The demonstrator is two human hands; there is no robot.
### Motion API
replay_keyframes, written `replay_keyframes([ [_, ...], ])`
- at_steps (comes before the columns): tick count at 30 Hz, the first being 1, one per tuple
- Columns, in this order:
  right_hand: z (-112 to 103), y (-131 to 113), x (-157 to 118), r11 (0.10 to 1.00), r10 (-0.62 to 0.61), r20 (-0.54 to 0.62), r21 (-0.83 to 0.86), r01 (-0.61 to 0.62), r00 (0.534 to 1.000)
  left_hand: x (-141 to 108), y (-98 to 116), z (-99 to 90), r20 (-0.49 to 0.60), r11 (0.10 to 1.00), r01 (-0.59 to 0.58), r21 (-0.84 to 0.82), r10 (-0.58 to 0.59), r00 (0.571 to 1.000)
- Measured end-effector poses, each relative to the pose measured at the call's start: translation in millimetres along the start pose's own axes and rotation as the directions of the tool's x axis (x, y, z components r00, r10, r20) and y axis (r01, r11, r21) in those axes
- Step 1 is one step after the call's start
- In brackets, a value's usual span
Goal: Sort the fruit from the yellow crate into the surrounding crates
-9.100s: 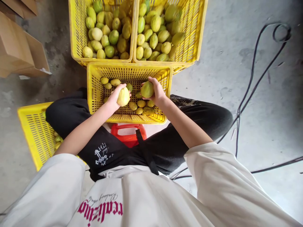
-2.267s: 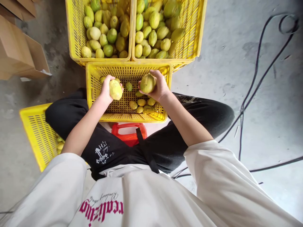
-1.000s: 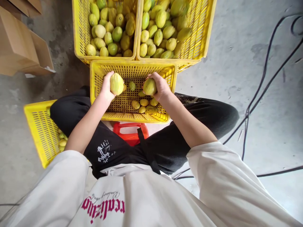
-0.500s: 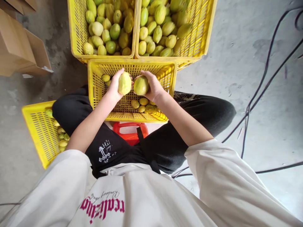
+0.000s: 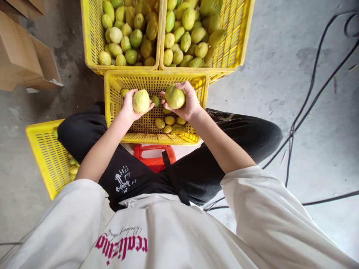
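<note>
My left hand (image 5: pixel 129 107) holds a pale yellow lemon (image 5: pixel 141 101), cradled in the palm with its fingertips showing to the right. A larger yellow-green lemon (image 5: pixel 175 97) is in my right hand (image 5: pixel 192 101), thumb on top and fingers curled under it. Both hands are over the near yellow crate (image 5: pixel 134 139), apart from each other. Inside this crate, several small lemons (image 5: pixel 169 120) lie near its front right. A greener lemon (image 5: pixel 155 101) rests between my hands, and another lemon (image 5: pixel 125 92) is partly hidden behind my left hand.
Two yellow crates full of lemons, a left one (image 5: pixel 91 41) and a right one (image 5: pixel 238 41), stand beyond. Another yellow crate (image 5: pixel 47 157) is by my left knee. A red plastic stool (image 5: pixel 153 162) shows between my legs. Cardboard boxes (image 5: pixel 19 52) lie left; black cables (image 5: pixel 305 101) cross the floor right.
My hands have moved apart, the left one slightly left and down, the right one to the right, each with its lemon. The greener lemon between them has come into view.
</note>
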State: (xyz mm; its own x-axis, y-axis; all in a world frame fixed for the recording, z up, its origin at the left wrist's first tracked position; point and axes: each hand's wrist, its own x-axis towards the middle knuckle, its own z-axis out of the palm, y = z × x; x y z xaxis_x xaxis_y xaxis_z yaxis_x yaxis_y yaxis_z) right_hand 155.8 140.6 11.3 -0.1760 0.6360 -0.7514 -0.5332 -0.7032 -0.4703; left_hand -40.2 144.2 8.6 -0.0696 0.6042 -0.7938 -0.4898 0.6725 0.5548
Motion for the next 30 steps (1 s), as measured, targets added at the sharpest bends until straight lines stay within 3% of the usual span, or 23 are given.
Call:
replay_keyframes([
  [4,0,6,3,0.997,-0.019,0.046,-0.07,0.022,0.999,-17,3,11.1,-0.02,0.999,0.04,-0.028,-0.04,0.999],
  [9,7,8,5,0.998,-0.004,-0.051,-0.067,0.001,0.999,-29,6,26.5,-0.006,0.99,0.039,-0.135,-0.04,0.999],
  [13,10,7,2,0.999,-0.003,-0.1,0.047,0.008,0.995,-27,5,32.1,-0.037,0.983,0.076,-0.166,-0.083,0.996],
  [16,5,7,3,0.996,-0.051,-0.077,0.071,0.057,0.996,-26,4,30.3,-0.009,0.986,0.104,-0.133,-0.107,0.994],
  [23,-12,4,19,0.99,-0.124,-0.042,-0.07,0.121,0.991,-18,4,19.9,0.08,0.994,0.106,-0.01,-0.105,0.991],
  [27,-10,6,17,0.996,-0.077,-0.04,-0.048,0.075,0.996,-8,2,15.1,0.06,0.998,0.069,0.001,-0.069,0.996],
  [30,-3,8,8,0.999,-0.003,-0.046,-0.042,0.001,0.999,-5,0,10.3,0.047,0.994,0.104,0.026,-0.105,0.993],
])
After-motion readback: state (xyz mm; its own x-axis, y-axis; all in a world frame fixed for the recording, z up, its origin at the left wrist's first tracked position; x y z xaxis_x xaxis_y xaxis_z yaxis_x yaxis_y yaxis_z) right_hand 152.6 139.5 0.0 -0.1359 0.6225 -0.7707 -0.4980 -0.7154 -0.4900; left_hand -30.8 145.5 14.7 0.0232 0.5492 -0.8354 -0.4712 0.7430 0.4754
